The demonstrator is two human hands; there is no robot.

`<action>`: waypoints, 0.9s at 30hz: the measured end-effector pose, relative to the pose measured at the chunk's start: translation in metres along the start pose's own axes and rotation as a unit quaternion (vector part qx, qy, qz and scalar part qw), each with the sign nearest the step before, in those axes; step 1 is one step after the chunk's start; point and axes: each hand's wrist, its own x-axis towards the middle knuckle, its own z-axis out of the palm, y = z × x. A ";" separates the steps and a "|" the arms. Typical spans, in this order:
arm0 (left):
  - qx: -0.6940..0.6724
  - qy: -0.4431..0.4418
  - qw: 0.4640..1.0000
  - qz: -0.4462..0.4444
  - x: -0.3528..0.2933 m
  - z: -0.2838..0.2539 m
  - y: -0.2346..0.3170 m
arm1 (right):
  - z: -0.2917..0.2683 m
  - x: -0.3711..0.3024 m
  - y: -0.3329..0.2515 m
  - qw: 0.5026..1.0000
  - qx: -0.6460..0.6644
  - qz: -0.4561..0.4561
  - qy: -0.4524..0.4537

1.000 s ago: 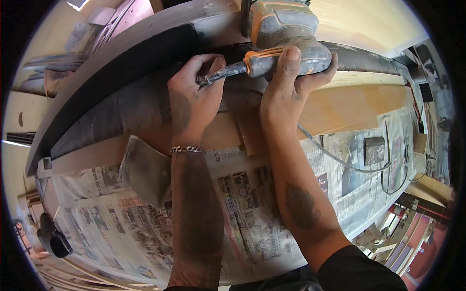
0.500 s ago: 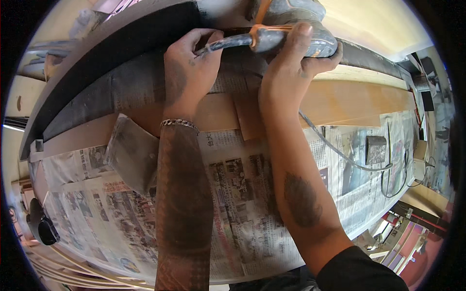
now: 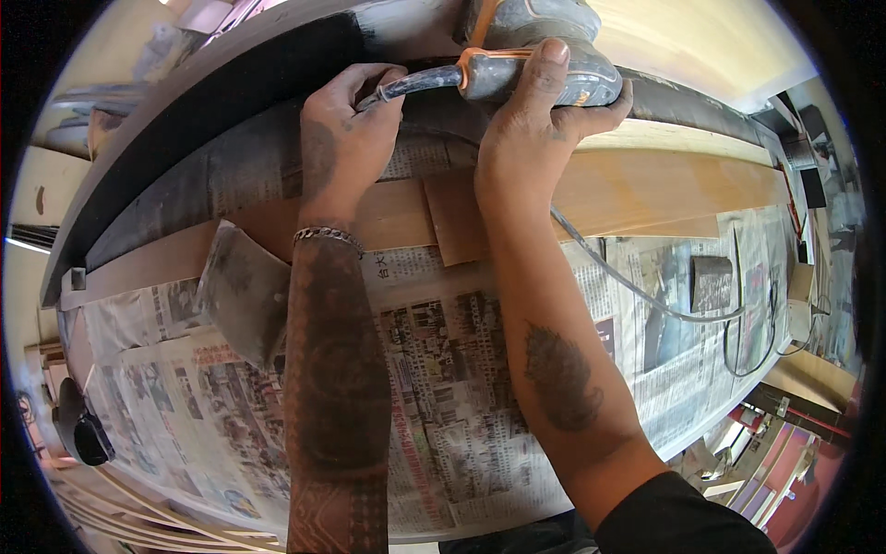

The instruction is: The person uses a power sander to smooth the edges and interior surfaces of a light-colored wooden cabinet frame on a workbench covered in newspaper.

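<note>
My right hand (image 3: 526, 148) is closed around a dusty grey and orange power sander (image 3: 591, 74), thumb on top and fingers around its far side. The sander sits by the far curved panel (image 3: 249, 78), which is black to the left and greyish around the tool. My left hand (image 3: 351, 134) grips the sander's power cord (image 3: 420, 83) just left of the orange collar, its fingers curled and partly hidden. Below the left wrist, beside the forearm, lies a dusty grey sheet (image 3: 242, 291), perhaps sandpaper.
Newspaper (image 3: 452, 388) covers the work surface. Long brown strips (image 3: 646, 189) lie across it beneath my wrists. To the right are a grey cable (image 3: 637, 288) and a small dark rectangular pad (image 3: 711, 284). A black object (image 3: 83, 425) stands at the left edge.
Both hands, with the sander and its cord, have shifted slightly left in the picture. My grips look the same.
</note>
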 end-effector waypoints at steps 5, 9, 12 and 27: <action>0.006 -0.010 1.000 -0.014 -0.005 -0.002 0.006 | 0.001 -0.007 0.003 0.998 -0.054 -0.004 -0.023; 0.011 -0.007 0.999 -0.031 -0.005 0.001 0.008 | 0.000 -0.001 -0.001 1.000 -0.017 0.002 0.008; 0.031 -0.013 0.999 -0.027 -0.005 -0.003 0.010 | 0.001 -0.002 -0.003 1.000 -0.013 0.013 0.010; 0.040 -0.018 0.999 -0.024 -0.003 -0.002 0.011 | 0.004 -0.002 -0.004 0.999 0.017 0.032 0.017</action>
